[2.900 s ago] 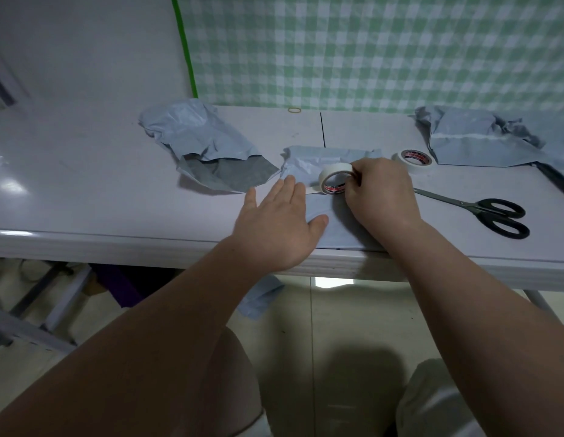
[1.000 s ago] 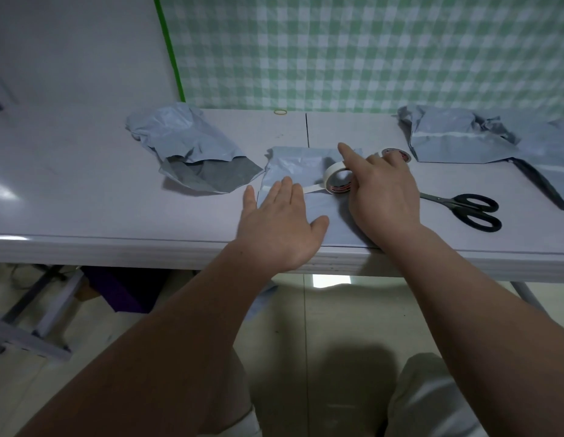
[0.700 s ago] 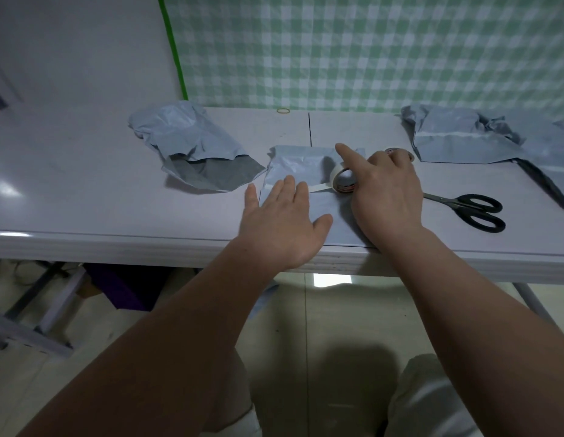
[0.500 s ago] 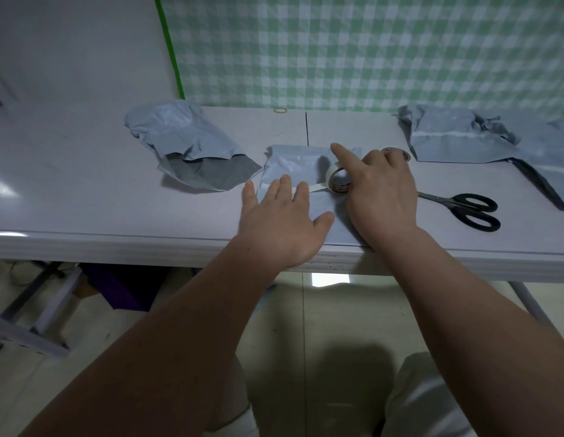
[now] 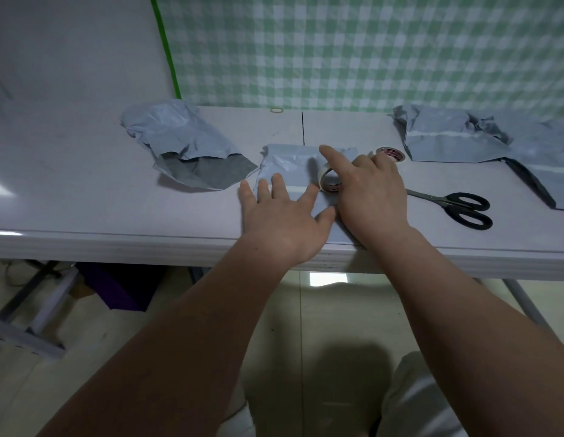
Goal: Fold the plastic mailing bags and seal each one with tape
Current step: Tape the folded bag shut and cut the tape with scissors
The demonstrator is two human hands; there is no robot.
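Left hand (image 5: pixel 282 220) advanced; right (image 5: pixel 372 197) grips tape (image 5: pixel 332 186).

The light is dim and bluish, everything soft. Glare patches shine on the bench (image 5: pixel 85 200) far left of the fingers (image 5: pixel 332 157), which cast a faint shadow just beside them. Wide-angle distortion bends the edges.

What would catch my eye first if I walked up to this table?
Two bare hands at the near edge of the table: the left hand lies flat on a folded grey mailing bag while the right hand holds a tape roll upright on it. Black scissors lie to the right, and a green checked cloth hangs behind.
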